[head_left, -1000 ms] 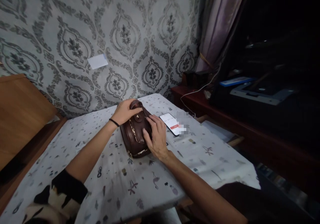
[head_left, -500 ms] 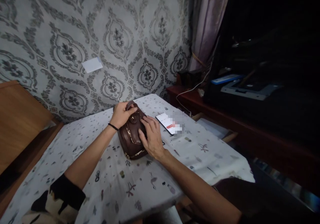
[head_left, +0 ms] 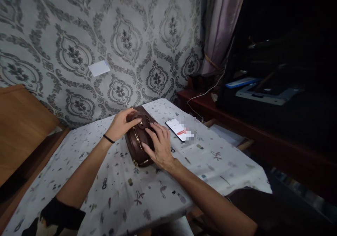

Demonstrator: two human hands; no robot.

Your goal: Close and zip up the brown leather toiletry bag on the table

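A small dark brown leather bag (head_left: 137, 146) with gold zips lies on a table covered by a white patterned cloth (head_left: 147, 190). My left hand (head_left: 119, 124) rests on the bag's far left end, fingers curled over its top near the gold clasp. My right hand (head_left: 159, 146) lies flat on the bag's right side, fingers spread and pressing on it. A black band circles my left wrist.
A lit phone (head_left: 178, 129) lies on the cloth just right of the bag. A wooden board (head_left: 21, 123) leans at the left. A dark red shelf (head_left: 237, 123) with a white cable and a dark device stands at the right. Patterned wallpaper is behind.
My left hand has slid a little down and left along the bag's top end. My right hand has stayed on the bag's right side. The bag has hardly moved.
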